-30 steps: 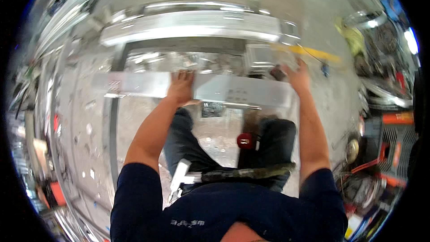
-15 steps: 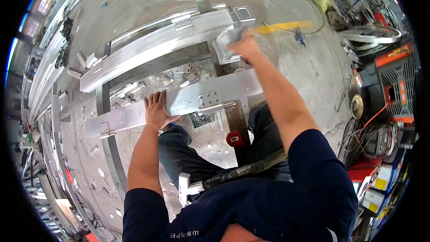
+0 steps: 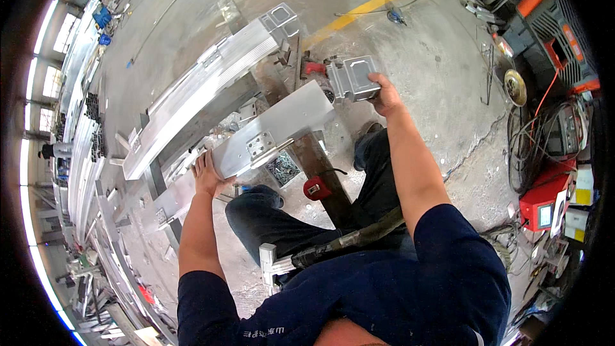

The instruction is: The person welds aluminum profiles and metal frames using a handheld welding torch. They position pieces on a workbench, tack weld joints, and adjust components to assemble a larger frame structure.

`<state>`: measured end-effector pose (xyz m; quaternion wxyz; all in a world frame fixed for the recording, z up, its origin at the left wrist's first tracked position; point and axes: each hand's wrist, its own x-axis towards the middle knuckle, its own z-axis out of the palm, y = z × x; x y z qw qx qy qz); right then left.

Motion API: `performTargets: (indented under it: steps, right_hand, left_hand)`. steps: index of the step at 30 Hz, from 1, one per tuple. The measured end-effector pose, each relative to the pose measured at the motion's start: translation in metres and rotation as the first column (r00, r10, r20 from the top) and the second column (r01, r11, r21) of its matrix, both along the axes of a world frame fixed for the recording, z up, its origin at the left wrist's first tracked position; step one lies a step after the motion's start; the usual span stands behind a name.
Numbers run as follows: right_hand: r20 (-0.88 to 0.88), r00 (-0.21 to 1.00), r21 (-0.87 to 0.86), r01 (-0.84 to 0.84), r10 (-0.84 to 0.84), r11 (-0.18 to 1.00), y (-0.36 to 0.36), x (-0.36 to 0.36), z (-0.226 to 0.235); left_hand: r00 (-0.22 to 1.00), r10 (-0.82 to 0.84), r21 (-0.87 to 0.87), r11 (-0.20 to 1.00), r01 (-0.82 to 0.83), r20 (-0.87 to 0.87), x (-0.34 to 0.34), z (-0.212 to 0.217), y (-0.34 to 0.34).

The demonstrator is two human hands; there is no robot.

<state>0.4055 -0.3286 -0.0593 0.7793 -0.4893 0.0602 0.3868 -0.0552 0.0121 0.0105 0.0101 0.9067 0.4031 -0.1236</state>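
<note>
My left hand [image 3: 206,176] rests on a long, flat silver aluminium profile [image 3: 282,118], its fingers bent over the far edge and thumb toward the near one. In my right hand [image 3: 387,97] is a square grey metal end cap [image 3: 359,78] with a stepped collar, gripped by its right side. It hangs just past the profile's right end, apart from it. A riveted plate [image 3: 260,147] with a rod beside it sits on the profile. Beyond lies a second, ribbed profile [image 3: 205,96] with a similar square cap [image 3: 279,18] at its far right end.
Dark steel supports [image 3: 323,170] run under the profiles. A red tape measure [image 3: 315,188] and a box of screws [image 3: 284,170] sit close to my legs. A red-handled tool [image 3: 314,68] lies beyond the cap. Cables [image 3: 528,134] and an orange-grey machine [image 3: 560,45] stand at right.
My right hand has carried the end cap away from the far profile, to the right past the near profile's end. My left hand stays on the near profile. The view has turned.
</note>
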Motion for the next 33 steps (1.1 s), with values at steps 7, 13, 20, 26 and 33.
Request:
performTargets:
  steps: [7, 13, 20, 26, 33]
  right_hand:
    - [-0.114, 0.991, 0.060, -0.059, 0.065, 0.997, 0.012, -0.008, -0.025]
    - [-0.081, 0.989, 0.030, -0.119, 0.122, 0.992, 0.021, -0.001, -0.036]
    - [-0.032, 0.989, -0.053, -0.145, 0.143, 0.988, 0.018, 0.004, -0.032]
    - [-0.014, 0.984, -0.013, -0.175, 0.175, 0.984, 0.020, 0.003, -0.025]
    - [0.110, 0.980, -0.019, -0.163, 0.165, 0.986, 0.021, -0.001, -0.010]
  left_hand:
    - [0.997, 0.019, -0.026, 0.999, -0.021, -0.077, 0.001, 0.000, 0.001]
    - [0.977, -0.010, -0.283, 0.958, -0.052, -0.211, 0.029, 0.032, 0.013]
    - [0.878, -0.231, -0.358, 0.847, 0.394, 0.420, 0.218, 0.051, -0.102]
    - [0.888, -0.303, -0.193, 0.903, 0.384, 0.346, 0.291, 0.020, -0.150]
    - [0.911, -0.209, -0.217, 0.930, 0.298, 0.356, 0.290, 0.010, -0.151]
